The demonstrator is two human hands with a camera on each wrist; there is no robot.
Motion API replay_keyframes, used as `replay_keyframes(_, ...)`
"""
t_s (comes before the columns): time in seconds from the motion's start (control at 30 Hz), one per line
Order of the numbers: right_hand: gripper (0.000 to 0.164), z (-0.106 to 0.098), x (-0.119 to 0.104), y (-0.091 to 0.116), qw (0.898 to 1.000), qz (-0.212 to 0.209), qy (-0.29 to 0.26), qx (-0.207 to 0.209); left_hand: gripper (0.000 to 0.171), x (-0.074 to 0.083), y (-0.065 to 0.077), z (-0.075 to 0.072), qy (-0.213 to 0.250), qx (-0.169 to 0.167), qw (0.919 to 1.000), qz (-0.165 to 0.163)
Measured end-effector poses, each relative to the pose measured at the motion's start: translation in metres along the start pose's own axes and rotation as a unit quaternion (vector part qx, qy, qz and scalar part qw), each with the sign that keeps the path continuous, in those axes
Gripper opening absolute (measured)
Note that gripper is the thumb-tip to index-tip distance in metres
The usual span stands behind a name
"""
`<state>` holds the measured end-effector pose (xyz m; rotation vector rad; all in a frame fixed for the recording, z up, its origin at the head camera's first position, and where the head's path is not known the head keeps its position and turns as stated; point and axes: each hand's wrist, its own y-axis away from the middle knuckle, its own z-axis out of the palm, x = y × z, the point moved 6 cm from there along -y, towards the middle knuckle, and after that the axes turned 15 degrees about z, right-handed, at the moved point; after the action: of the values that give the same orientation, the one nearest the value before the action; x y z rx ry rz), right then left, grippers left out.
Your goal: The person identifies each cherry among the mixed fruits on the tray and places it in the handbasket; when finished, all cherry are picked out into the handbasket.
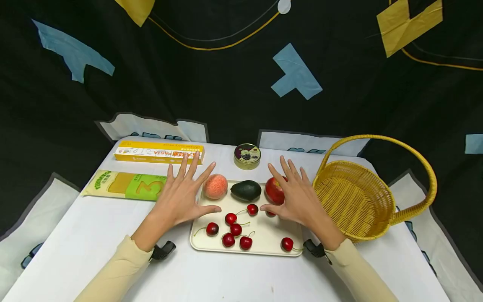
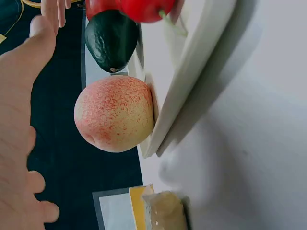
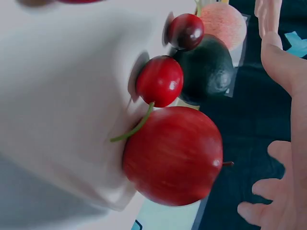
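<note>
Both hands hover with fingers spread over a cream tray [image 1: 264, 247]. My left hand [image 1: 181, 197] is above its left edge, thumb pointing inward, beside a peach [image 1: 215, 186]. The right hand [image 1: 299, 199] hangs over the right side and partly covers a red apple [image 1: 274, 192]. Neither holds anything. Between the peach and apple lies a dark green avocado [image 1: 246, 191]. Several cherries with green stems, one of them a lone cherry [image 1: 287, 244] at the front right, are scattered on the tray. In the right wrist view a cherry [image 3: 159, 81] sits right by the apple.
A yellow wicker basket [image 1: 352, 201] with a tall handle stands at the right. A round tin [image 1: 247, 157] is behind the tray. At the left lie a yellow pasta box [image 1: 158, 152] and a green-and-yellow noodle packet [image 1: 124, 185]. A dark patterned cloth hangs behind the white table.
</note>
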<state>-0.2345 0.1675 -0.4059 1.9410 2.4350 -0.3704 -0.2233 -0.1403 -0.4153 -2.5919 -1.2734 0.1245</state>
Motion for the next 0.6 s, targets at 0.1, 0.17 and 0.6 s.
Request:
replay_keyframes(0.1,0.111,-0.01,0.0,0.006,1.0,-0.013,-0.019,0.018,0.117,0.001,0.009,-0.009,0.011,0.028,0.9995,0.01)
replay_keyframes(0.17,0.106,-0.017,0.0,0.011,0.999,-0.022,-0.028,0.029,0.115,0.002,0.015,-0.015,0.012,0.051,0.9984,0.02)
replay_keyframes(0.6,0.084,-0.039,0.013,0.062,0.995,-0.057,-0.081,0.028,0.068,0.012,0.061,-0.018,0.131,0.127,0.9806,0.071)
